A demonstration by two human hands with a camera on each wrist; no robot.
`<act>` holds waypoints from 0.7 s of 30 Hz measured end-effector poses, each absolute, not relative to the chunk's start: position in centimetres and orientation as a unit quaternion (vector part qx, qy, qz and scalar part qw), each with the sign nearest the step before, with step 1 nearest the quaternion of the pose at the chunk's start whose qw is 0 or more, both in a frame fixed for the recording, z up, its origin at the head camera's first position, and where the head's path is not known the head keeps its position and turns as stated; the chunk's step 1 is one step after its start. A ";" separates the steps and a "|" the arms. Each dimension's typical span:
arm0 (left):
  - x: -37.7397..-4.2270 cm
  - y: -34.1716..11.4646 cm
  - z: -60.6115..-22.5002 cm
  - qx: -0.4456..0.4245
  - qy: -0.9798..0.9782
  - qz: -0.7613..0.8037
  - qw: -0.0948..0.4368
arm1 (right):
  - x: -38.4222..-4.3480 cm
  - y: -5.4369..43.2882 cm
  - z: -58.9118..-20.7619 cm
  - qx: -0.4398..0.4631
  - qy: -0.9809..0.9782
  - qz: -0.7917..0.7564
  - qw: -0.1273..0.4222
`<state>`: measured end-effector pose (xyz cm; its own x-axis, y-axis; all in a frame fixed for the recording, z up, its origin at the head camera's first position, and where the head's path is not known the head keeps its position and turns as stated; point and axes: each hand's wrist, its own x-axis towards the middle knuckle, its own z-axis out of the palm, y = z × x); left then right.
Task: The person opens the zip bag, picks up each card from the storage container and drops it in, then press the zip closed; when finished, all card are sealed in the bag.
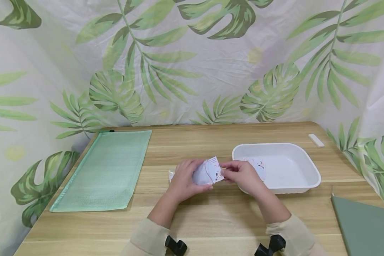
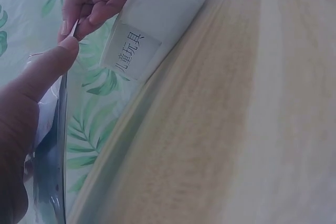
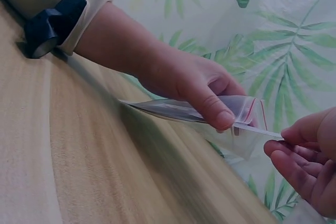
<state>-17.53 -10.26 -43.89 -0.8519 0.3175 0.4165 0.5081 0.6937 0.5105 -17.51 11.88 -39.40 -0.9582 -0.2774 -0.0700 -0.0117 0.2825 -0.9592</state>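
Observation:
A clear zip bag point(image 3: 247, 106) with a red line along its seal is gripped by my left hand point(image 1: 184, 179), thumb on one side and fingers behind. Out of the bag's mouth sticks a white card point(image 1: 215, 170) printed with small coloured marks. My right hand point(image 1: 243, 175) pinches the card's outer edge between thumb and fingers; the right wrist view shows this pinch point(image 3: 286, 136) just beyond the seal. Both hands are above the wooden table point(image 1: 192, 220). What else lies in the bag is partly hidden by the left hand.
A white tray point(image 1: 313, 177) stands at the right, with a similar printed card point(image 1: 258, 168) inside. A green mesh zip pouch point(image 1: 104, 170) lies at the left. A small white block point(image 1: 316, 140) and a grey-green flat board point(image 1: 368, 224) are on the right side.

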 end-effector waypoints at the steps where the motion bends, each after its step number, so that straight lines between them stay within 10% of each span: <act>1: -17.5 -10.3 -43.9 -0.228 -0.908 -0.319 0.150 | -17.4 11.8 -39.4 -0.092 0.793 -0.592 0.112; 21: -17.2 -10.1 -43.4 -0.245 -0.903 -0.314 0.161 | -16.5 8.4 -40.7 -0.089 0.828 -0.545 0.100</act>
